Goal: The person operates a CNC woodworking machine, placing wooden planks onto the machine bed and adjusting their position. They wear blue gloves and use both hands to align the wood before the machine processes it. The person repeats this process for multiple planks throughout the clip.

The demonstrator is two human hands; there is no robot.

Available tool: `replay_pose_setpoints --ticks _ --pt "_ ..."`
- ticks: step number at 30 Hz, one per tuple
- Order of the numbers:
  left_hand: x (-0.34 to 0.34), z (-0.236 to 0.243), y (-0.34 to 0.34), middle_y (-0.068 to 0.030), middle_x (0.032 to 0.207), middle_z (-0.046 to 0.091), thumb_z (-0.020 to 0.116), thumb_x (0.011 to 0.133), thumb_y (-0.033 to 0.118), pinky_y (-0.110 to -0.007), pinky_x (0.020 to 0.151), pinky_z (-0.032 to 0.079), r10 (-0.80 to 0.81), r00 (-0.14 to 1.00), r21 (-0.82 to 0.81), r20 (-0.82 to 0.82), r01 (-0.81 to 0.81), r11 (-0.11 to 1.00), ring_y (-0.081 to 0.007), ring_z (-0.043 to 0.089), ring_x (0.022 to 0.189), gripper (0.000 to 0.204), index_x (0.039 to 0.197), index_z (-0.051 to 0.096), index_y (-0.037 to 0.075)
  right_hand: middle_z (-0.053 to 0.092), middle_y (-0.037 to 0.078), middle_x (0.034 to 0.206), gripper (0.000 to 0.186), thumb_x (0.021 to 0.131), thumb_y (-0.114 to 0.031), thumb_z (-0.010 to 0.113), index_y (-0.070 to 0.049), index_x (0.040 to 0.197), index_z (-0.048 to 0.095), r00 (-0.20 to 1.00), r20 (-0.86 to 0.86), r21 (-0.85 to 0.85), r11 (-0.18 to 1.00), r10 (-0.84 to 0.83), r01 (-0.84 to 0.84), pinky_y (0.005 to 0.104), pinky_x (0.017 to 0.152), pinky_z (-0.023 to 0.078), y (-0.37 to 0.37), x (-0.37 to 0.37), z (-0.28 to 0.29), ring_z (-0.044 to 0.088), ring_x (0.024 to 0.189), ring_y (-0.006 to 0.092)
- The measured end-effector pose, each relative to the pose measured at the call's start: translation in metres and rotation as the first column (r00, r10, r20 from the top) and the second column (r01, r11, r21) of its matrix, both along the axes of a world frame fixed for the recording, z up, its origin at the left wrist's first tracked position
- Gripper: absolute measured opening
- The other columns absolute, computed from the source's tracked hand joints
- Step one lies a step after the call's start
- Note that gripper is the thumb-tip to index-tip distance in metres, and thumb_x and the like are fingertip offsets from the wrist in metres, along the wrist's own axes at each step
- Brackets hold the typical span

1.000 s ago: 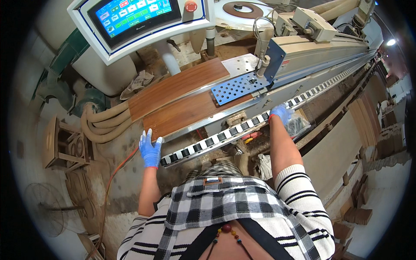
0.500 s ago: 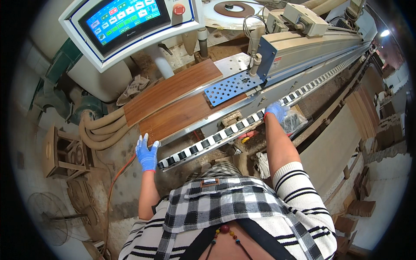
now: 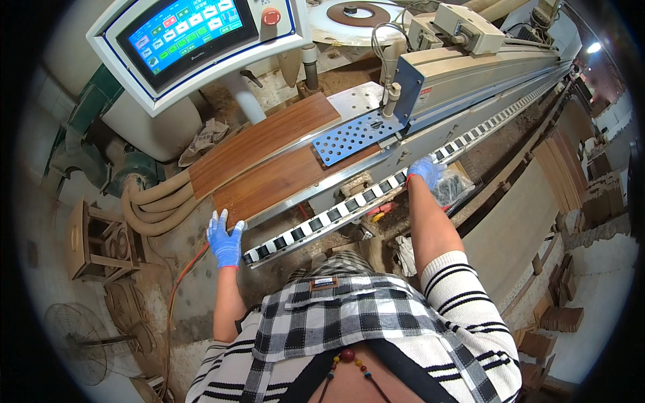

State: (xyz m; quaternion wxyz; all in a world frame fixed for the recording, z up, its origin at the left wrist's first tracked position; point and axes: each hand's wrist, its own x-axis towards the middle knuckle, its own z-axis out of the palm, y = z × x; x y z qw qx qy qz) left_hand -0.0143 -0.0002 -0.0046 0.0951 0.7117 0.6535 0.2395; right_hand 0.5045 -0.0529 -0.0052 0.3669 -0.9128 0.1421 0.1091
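My left hand (image 3: 224, 240), in a blue glove with pale fingertips, has its fingers spread against the near left end of a brown wood-grain board (image 3: 269, 183). That board lies on the machine bed, its far end under a blue perforated plate (image 3: 356, 139). My right hand (image 3: 424, 172), also in a blue glove, is farther off to the right, closed over a roller rail (image 3: 334, 215) with black and white segments. The rail runs along the front of the machine. Some of the right fingers are hard to make out.
A control panel (image 3: 185, 40) with a lit screen and red button overhangs the back left. A second brown board (image 3: 269, 141) lies behind the first. Ribbed hoses (image 3: 158, 205), a wooden stool (image 3: 101, 235) and a fan (image 3: 77, 339) stand left. Stacked boards (image 3: 561, 171) are at right.
The whole view has shifted slightly. Both hands keep their places on the board and the rail, and the board shows no clear movement.
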Motion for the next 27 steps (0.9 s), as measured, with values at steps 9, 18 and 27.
replay_pose_setpoints --ticks 9,18,27 --pt "0.013 0.007 0.003 -0.0154 0.146 0.042 0.071 0.079 0.043 -0.045 0.116 0.017 -0.025 0.996 -0.061 -0.084 0.02 0.998 -0.0304 0.034 0.137 0.063 0.131 0.056 0.012 0.037 0.022 0.146 0.07 0.097 -0.046 0.037 -0.006 0.15 0.019 1.0 0.01 0.031 1.0 0.001 -0.002 0.0475 0.101 0.041 -0.001 -0.003 0.004 0.048 0.124 0.0393" --pt "0.039 0.009 0.005 -0.0171 0.144 0.044 0.072 0.078 0.043 -0.046 0.116 0.015 -0.035 0.995 -0.056 -0.099 0.029 0.998 -0.0301 0.034 0.137 0.061 0.128 0.059 0.012 0.038 0.022 0.145 0.068 0.097 -0.048 0.034 -0.007 0.15 0.02 1.0 -0.009 0.011 1.0 -0.001 0.001 0.0483 0.098 0.043 0.0 -0.005 0.007 0.051 0.12 0.04" --pt "0.042 0.008 0.005 -0.017 0.143 0.045 0.073 0.076 0.046 -0.047 0.116 0.012 -0.03 0.998 -0.031 -0.053 0.028 0.999 -0.0306 0.034 0.137 0.062 0.127 0.06 0.014 0.036 0.021 0.147 0.07 0.097 -0.05 0.033 -0.008 0.151 0.019 1.0 -0.004 -0.03 1.0 0.0 0.0 0.0477 0.099 0.043 0.001 -0.004 0.005 0.05 0.122 0.0395"
